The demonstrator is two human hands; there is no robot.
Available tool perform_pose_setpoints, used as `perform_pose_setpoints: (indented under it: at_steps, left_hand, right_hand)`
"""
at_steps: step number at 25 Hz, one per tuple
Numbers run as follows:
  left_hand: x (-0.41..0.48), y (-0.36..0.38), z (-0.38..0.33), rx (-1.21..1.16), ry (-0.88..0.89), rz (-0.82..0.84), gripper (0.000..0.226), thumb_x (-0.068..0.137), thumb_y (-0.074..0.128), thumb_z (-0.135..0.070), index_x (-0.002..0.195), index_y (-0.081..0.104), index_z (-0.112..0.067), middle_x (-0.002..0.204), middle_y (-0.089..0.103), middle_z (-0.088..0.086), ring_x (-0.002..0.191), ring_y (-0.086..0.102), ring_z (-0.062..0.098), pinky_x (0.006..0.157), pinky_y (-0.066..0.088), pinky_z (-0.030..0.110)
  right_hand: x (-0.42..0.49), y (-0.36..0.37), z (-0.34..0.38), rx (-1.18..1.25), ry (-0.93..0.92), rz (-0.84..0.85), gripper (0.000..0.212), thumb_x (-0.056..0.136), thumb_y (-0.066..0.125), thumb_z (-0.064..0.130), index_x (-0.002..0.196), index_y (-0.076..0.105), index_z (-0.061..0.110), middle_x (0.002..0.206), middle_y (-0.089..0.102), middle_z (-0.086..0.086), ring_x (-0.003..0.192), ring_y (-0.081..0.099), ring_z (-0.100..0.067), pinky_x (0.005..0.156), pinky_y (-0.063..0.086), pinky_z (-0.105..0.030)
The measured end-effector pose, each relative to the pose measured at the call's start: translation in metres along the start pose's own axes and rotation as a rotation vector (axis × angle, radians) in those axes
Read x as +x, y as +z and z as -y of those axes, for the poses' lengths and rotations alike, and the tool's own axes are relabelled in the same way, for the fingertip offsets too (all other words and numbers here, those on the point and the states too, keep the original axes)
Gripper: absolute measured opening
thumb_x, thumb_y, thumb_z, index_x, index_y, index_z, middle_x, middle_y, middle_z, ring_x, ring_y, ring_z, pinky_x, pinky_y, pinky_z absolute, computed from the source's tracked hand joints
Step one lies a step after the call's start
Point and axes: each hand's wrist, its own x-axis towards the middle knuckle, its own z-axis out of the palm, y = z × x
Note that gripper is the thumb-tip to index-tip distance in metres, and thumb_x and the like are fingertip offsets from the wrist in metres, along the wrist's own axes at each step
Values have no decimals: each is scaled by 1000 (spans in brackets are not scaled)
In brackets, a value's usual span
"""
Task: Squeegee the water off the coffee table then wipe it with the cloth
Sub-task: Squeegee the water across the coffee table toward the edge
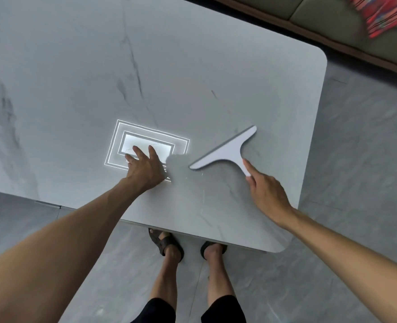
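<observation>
left hand [144,166] flat, fingers spread on table [76,66] | right hand [266,194] loosely closing on squeegee [227,151] handle | step: pickup | next: firm grip, drag

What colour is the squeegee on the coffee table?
White, with a thin grey blade edge; the squeegee shows clearly in the head view.

Soft even daylight, ceiling-lamp glare [146,145] on glossy tabletop [192,66], wide-angle edge distortion.
</observation>
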Motion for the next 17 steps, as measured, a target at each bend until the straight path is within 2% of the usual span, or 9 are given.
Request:
perform_pose_setpoints:
  at_steps: [2, 3, 5, 7, 9, 11, 13, 15, 17]
  left_hand:
    - [-1, -3, 10, -17, 42, -55, 55, 95, 16, -9, 145, 13, 14, 152, 13, 28, 133, 12, 66, 104, 25, 66]
    - [-7, -4, 14, -68, 93, -52, 54, 93, 14, -9, 141, 23, 14, 147, 22, 27, 131, 18, 63, 102, 29, 62]
    - [-15, -7, 26, -152, 175, -119, 45, 96, 24, -18, 129, 44, 5, 131, 42, 24, 122, 40, 49, 91, 40, 49]
    - [-19, -9, 41, -225, 219, -208, 32, 99, 41, -22, 118, 59, -2, 118, 59, 18, 107, 56, 40, 83, 44, 39]
    - [-20, -13, 58, -291, 145, -261, 32, 98, 42, -26, 99, 67, -6, 99, 68, 15, 92, 62, 37, 75, 45, 36]
    - [-21, -18, 74, -334, 45, -289, 36, 96, 40, -28, 87, 69, -9, 90, 70, 13, 83, 61, 35, 72, 47, 37]
    - [-20, -21, 88, -336, 3, -309, 39, 97, 36, -26, 84, 69, -8, 89, 70, 14, 80, 59, 34, 70, 47, 37]
    - [-18, -20, 99, -328, -13, -334, 37, 97, 34, -21, 86, 65, -4, 88, 68, 17, 77, 57, 35, 68, 43, 37]
    - [-16, -18, 105, -291, -14, -351, 30, 97, 34, -19, 87, 58, -2, 87, 63, 15, 76, 54, 33, 67, 41, 37]
  right_hand:
    - [-28, -1, -11, -27, -4, 27, 49, 102, 37, 26, 150, 29, 35, 80, 65, -5, 68, 58, -26, 60, 37, -32]
    - [-36, -7, -14, -42, 25, 38, 48, 102, 38, 27, 148, 31, 37, 85, 68, -5, 73, 60, -29, 61, 38, -32]
    - [-41, -23, -17, -30, 65, 40, 44, 101, 37, 33, 144, 35, 41, 79, 67, 3, 74, 61, -27, 61, 38, -32]
    - [-37, -39, -6, -41, -9, 29, 43, 99, 37, 40, 142, 36, 43, 68, 60, 14, 68, 60, -22, 59, 40, -32]
    - [-18, -43, 18, -64, -168, 45, 42, 99, 37, 44, 141, 39, 42, 86, 71, 7, 79, 66, -24, 64, 49, -36]
    - [10, -31, 58, -90, -326, 128, 41, 98, 37, 47, 139, 39, 47, 111, 72, 4, 97, 66, -24, 77, 52, -36]
    - [34, -3, 109, -144, -468, 234, 40, 98, 37, 49, 139, 37, 51, 122, 68, 5, 109, 62, -24, 84, 48, -36]
    - [48, 28, 150, -219, -598, 299, 40, 99, 37, 49, 139, 38, 51, 118, 69, 0, 109, 61, -26, 82, 46, -36]
    - [55, 52, 171, -250, -642, 331, 41, 100, 36, 47, 141, 38, 48, 106, 70, -5, 101, 62, -29, 74, 43, -35]
